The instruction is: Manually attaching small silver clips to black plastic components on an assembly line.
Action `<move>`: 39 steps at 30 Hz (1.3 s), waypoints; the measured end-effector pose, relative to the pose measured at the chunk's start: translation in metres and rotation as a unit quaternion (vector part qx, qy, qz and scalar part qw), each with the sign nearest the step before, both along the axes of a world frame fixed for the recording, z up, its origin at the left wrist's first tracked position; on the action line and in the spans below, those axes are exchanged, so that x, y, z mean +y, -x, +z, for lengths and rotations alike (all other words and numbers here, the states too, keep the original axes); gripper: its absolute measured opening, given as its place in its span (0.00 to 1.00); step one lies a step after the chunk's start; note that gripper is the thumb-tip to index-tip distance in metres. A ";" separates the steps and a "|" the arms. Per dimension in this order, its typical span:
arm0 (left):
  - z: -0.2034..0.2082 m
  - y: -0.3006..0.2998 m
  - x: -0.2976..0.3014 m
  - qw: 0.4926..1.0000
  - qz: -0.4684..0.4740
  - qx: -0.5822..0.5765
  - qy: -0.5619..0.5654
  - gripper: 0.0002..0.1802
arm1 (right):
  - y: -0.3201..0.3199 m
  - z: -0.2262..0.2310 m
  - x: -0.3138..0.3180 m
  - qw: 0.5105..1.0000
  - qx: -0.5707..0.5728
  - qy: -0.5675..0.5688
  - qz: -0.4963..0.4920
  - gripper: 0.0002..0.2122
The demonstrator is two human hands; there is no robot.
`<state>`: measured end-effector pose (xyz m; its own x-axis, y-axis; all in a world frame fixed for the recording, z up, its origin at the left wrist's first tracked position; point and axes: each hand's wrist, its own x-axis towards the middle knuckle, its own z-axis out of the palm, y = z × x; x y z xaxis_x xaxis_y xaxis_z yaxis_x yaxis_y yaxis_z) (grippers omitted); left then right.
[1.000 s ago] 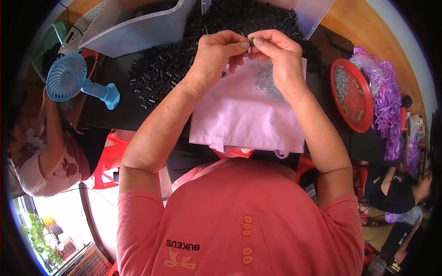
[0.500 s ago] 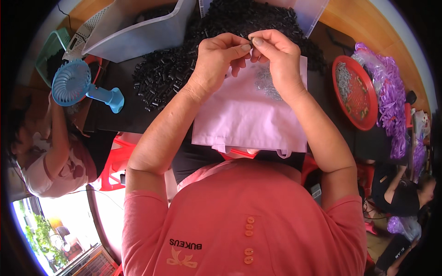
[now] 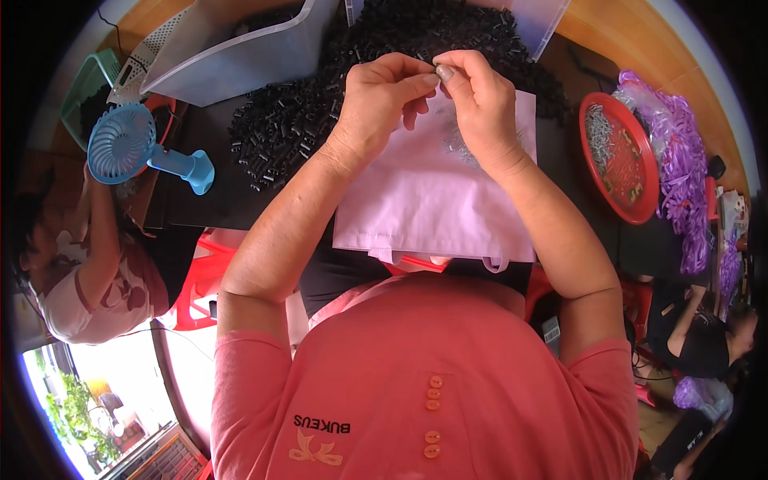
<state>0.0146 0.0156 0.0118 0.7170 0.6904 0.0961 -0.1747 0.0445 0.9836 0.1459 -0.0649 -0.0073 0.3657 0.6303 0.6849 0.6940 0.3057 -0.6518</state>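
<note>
My left hand and my right hand meet above the far part of a pink cloth bag. Thumbs and forefingers are pinched with their tips together, and whatever sits between them is too small and covered to make out. Beneath my right hand, a loose heap of small silvery metal pieces lies on the bag, partly hidden by that hand. Just beyond my hands spreads a large pile of small black cylindrical parts.
A translucent plastic bin stands far left, near a blue handheld fan. On the right, a red tray holds silvery pieces beside a bundle of purple strips. Other people sit at both sides, including one person on the left.
My hands stay pinched together. The right hand has turned slightly, its fingers closing further over the spot where a small dark piece showed before.
</note>
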 end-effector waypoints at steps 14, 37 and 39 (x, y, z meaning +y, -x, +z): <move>-0.003 0.000 0.004 1.000 -0.021 0.003 0.010 0.07 | -0.004 0.006 -0.004 0.999 -0.035 -0.010 0.018 0.04; 0.002 0.003 -0.002 0.997 0.062 0.019 -0.041 0.05 | 0.008 0.009 -0.009 0.998 0.041 0.019 0.044 0.03; 0.000 0.001 0.000 0.998 0.053 0.014 -0.016 0.06 | 0.007 0.009 -0.009 0.997 0.056 0.023 0.043 0.03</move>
<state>0.0135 0.0154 0.0117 0.6432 0.7591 0.1003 -0.1483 -0.0050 0.9889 0.1390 -0.0738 0.0014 0.3807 0.6928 0.6124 0.5893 0.3285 -0.7381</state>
